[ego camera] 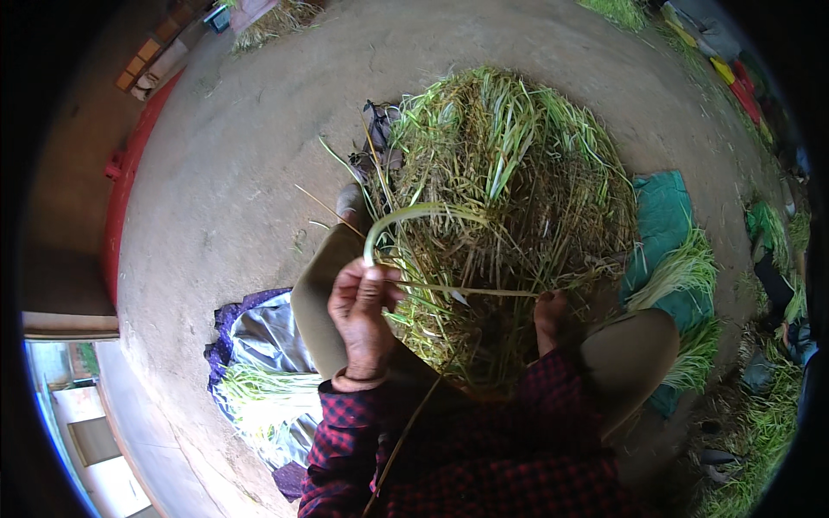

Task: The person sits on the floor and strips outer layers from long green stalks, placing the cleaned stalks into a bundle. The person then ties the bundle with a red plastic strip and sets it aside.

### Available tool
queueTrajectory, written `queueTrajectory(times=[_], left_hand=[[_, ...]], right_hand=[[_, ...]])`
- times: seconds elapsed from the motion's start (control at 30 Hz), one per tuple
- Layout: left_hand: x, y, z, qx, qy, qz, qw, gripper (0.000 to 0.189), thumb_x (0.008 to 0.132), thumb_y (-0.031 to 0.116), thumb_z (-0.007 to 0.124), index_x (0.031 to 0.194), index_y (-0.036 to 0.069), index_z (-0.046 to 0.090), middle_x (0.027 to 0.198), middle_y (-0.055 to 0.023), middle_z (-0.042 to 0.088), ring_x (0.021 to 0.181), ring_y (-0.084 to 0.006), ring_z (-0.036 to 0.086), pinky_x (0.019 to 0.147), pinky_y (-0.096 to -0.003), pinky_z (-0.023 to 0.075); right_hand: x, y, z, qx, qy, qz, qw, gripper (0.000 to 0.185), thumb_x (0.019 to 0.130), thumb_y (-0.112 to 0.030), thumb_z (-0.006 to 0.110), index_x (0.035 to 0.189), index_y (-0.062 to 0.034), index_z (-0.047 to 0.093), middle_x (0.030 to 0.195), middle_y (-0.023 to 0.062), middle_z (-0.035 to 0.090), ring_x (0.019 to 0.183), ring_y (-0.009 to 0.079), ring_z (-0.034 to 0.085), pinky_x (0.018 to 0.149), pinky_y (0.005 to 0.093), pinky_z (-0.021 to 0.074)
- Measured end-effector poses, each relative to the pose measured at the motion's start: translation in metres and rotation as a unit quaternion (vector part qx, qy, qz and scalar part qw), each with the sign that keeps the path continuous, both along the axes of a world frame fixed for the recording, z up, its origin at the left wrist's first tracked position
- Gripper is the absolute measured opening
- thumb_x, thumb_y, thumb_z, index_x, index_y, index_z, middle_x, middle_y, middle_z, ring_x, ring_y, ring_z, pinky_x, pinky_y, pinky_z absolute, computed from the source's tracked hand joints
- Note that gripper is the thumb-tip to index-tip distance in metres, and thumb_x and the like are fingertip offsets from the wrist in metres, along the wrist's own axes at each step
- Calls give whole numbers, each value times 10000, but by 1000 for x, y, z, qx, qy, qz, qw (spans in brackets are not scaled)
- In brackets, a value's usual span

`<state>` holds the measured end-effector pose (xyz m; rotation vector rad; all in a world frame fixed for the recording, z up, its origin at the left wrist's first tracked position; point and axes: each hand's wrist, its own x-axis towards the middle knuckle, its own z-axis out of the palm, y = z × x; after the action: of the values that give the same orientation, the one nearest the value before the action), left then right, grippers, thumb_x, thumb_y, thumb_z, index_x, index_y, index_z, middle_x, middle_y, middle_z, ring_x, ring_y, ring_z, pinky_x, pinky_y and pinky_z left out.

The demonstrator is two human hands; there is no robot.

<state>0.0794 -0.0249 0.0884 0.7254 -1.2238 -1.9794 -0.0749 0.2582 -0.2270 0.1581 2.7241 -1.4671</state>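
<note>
A large heap of green and dry plant stalks (505,162) lies on the floor between and beyond my bent knees. My left hand (366,304) pinches the end of a pale green stalk (395,217), which arches over toward the heap. Between my hands stretches a thin, flat dry strip (466,291). Its left end is at my left fingers and its right end at my right hand (550,311), which is closed on it. My right hand is in shadow above the heap's near right part. Another long dry stalk (411,421) lies slantwise across my lap.
At left, pale green stalks (265,395) lie on a silvery sheet with a purple edge (272,330). At right, bundles of stalks (680,275) lie on a green cloth (664,194). More greenery (764,427) lies at the far right. A red door (129,188) stands at left.
</note>
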Motion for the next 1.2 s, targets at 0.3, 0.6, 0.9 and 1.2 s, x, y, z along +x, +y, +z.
queueTrajectory(times=[0.3, 0.6, 0.9, 1.2], left_hand=[[29, -25, 21, 6, -98, -66, 993, 102, 874, 151, 532, 907, 58, 559, 719, -69, 629, 465, -86, 514, 410, -179, 359], [12, 26, -25, 73, -165, -220, 959, 169, 885, 188, 514, 894, 28, 570, 736, -76, 643, 431, -59, 472, 415, -173, 365], [0, 30, -29, 98, -164, -297, 936, 162, 887, 147, 484, 912, 20, 582, 753, -74, 636, 451, -59, 469, 425, -171, 363], [0, 29, -27, 110, -176, -334, 920, 217, 909, 201, 464, 972, 29, 580, 783, -42, 627, 471, -70, 510, 410, -175, 355]], right_hand=[[25, -70, 144, 212, -221, 140, 941, 147, 845, -61, 462, 966, -5, 522, 666, 87, 458, 578, 186, 419, 594, 326, 413], [43, -133, 239, -307, -330, 264, 853, 226, 844, -256, 566, 967, -66, 572, 809, 3, 601, 689, 63, 555, 593, 212, 440], [38, -159, 252, -504, -340, 266, 749, 196, 867, -256, 547, 956, -82, 563, 752, -3, 572, 619, 64, 529, 522, 202, 434], [38, -161, 265, -499, -326, 258, 760, 111, 835, -176, 589, 851, -69, 564, 616, -22, 489, 487, 60, 456, 438, 192, 386]])
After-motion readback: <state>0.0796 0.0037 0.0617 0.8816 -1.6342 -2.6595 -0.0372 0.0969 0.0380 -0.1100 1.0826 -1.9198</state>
